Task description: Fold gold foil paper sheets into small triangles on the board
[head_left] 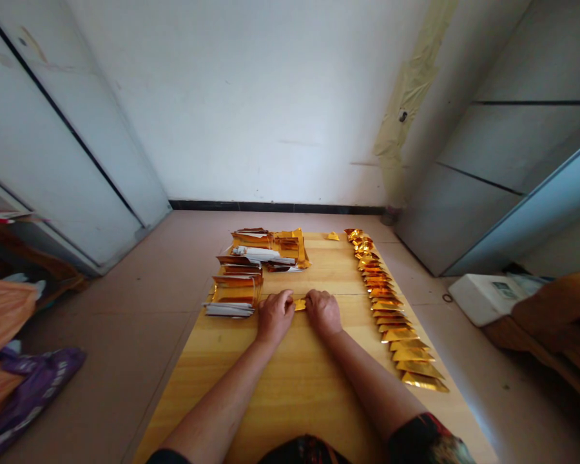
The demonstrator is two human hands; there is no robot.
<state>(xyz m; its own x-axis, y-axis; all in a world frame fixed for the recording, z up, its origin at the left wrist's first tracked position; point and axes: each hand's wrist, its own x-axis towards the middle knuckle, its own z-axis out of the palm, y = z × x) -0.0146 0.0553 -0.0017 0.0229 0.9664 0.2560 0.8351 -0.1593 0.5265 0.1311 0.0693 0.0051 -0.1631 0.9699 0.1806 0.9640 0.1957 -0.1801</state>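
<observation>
My left hand [275, 316] and my right hand [323, 312] rest close together on the pine tabletop [294, 386]. Their fingertips press on both ends of a small strip of gold foil paper [299, 304], and most of it is hidden by my fingers. Left of my left hand lie loose stacks of gold foil and white paper sheets [234, 290]. A long row of folded gold foil triangles [384, 309] runs down the table to the right of my right hand. One small gold foil piece [332, 236] lies alone at the far edge.
The table stands on a pinkish tiled floor [125, 290] before a white wall [251, 109]. Orange and purple plastic bags [29, 386] sit at the left, by white cabinet doors [62, 148]. A white box [483, 298] and wooden furniture [555, 316] stand at the right.
</observation>
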